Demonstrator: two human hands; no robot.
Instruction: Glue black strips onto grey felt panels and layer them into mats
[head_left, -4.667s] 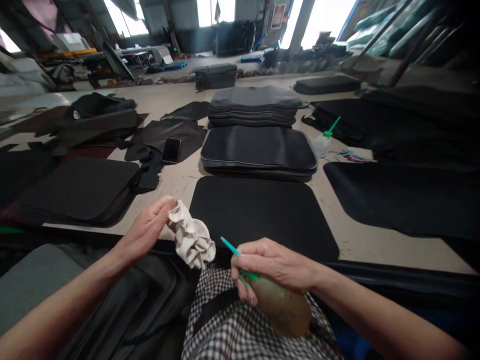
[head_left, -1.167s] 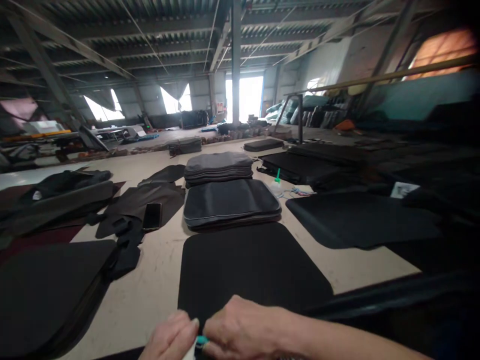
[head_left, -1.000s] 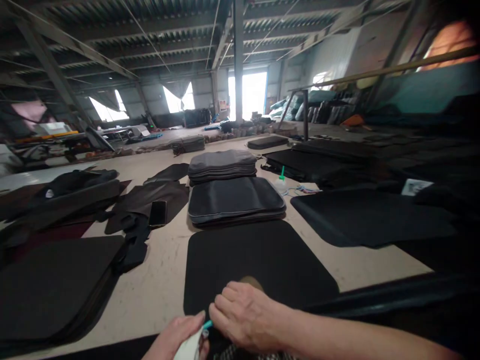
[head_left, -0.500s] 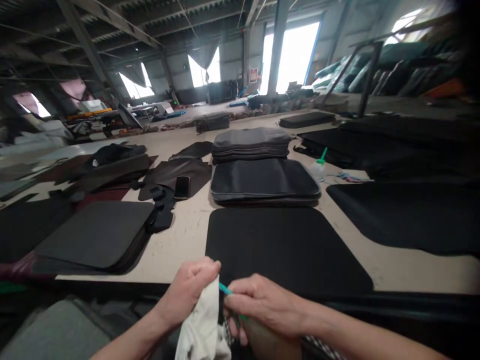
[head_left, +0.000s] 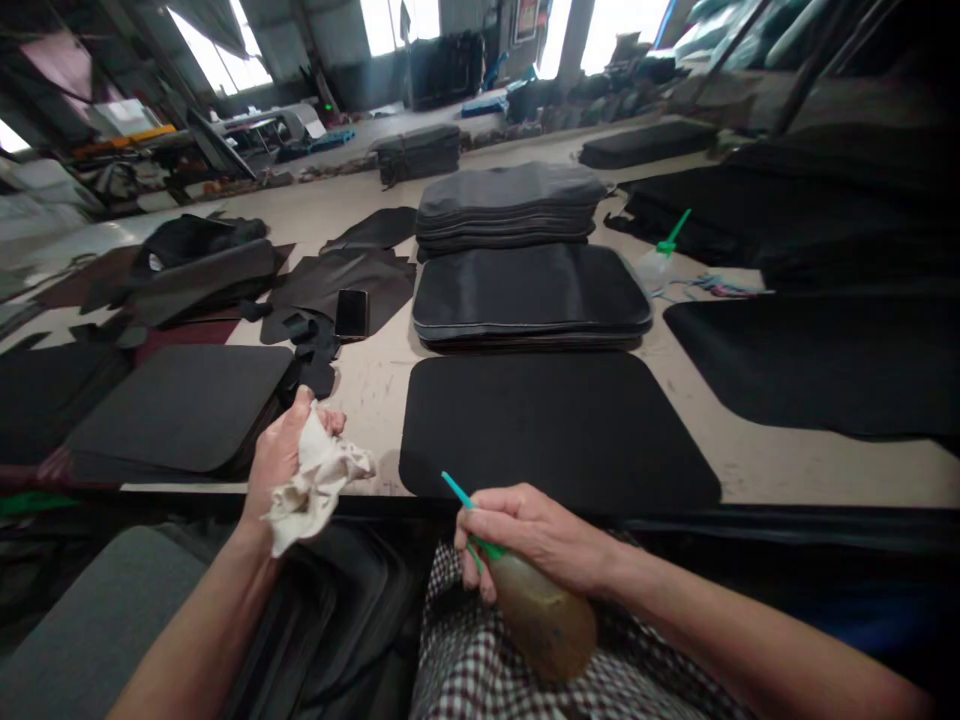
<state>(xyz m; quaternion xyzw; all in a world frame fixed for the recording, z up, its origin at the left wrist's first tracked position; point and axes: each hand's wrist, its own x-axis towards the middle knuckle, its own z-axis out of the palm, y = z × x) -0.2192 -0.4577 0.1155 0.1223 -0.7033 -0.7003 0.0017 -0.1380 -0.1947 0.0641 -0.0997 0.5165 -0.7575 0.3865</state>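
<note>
Head view has your left hand just in front of the bench's near edge, its fingers closed on a crumpled cloth. Your right hand grips a bottle around its green neck, fingers curled, below the same edge and over your checked apron. The nozzle points up and left, its tip over the near edge of the black panel; whether they touch, you cannot tell.

That panel lies flat, its near side along the bench's near edge. Just behind it sits the edged stack, with the grey stack farther back. Pale strips of bench run down both sides: the left one separates the panel from the left stack, the right one from the right panel. Your phone lies by the left strip, the spare bottle right of the edged stack.
</note>
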